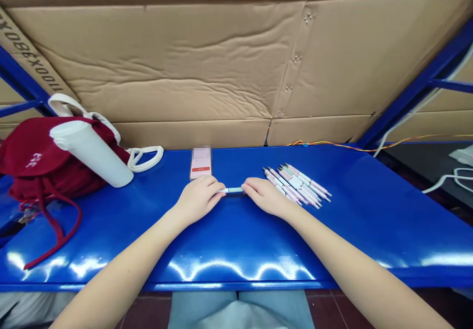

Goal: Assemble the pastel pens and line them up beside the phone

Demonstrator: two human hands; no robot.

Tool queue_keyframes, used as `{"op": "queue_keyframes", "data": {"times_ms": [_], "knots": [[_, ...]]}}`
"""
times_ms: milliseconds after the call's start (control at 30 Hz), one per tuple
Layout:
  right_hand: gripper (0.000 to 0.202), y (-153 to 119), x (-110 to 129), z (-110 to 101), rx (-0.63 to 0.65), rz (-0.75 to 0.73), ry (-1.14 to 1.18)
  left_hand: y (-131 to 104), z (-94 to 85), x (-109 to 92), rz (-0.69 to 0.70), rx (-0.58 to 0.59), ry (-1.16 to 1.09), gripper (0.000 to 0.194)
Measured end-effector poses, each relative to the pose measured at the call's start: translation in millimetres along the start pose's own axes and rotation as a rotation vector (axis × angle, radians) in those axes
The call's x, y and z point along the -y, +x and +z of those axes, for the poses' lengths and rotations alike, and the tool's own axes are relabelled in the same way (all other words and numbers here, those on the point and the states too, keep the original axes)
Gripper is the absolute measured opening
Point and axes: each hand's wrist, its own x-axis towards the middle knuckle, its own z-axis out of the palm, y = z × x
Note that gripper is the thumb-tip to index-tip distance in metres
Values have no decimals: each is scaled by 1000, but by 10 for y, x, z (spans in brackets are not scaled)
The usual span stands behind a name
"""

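Between my two hands, a slim pen (pixel 234 190) with a light blue and white barrel is held level just above the blue table. My left hand (pixel 199 198) pinches its left end between thumb and fingers. At the opposite end, my right hand (pixel 263 196) grips the pen in the same way, and both tips are hidden by fingers. Beside my right hand lies a loose pile of pens (pixel 299 183) in white, pink and pale green. A phone (pixel 201 164) with a lit screen rests flat behind my left hand.
A dark red bag (pixel 55 156) with white straps sits at the left, and a white cylindrical bottle (pixel 94 154) leans against it. Cardboard (pixel 207 63) walls the back of the blue table (pixel 229 250). Thin cables (pixel 343 145) run along the rear right edge.
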Motion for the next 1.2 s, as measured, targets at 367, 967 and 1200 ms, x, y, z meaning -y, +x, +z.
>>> {"op": "queue_keyframes", "data": {"times_ms": [367, 967, 1200], "knots": [[22, 3, -26, 60, -56, 33, 93, -9, -40, 57, -27, 45, -249, 23], [12, -3, 70, 102, -65, 59, 244, -43, 38, 50, -41, 78, -91, 28], [25, -2, 20, 42, 17, -43, 127, -41, 38, 23, -30, 55, -16, 28]]}}
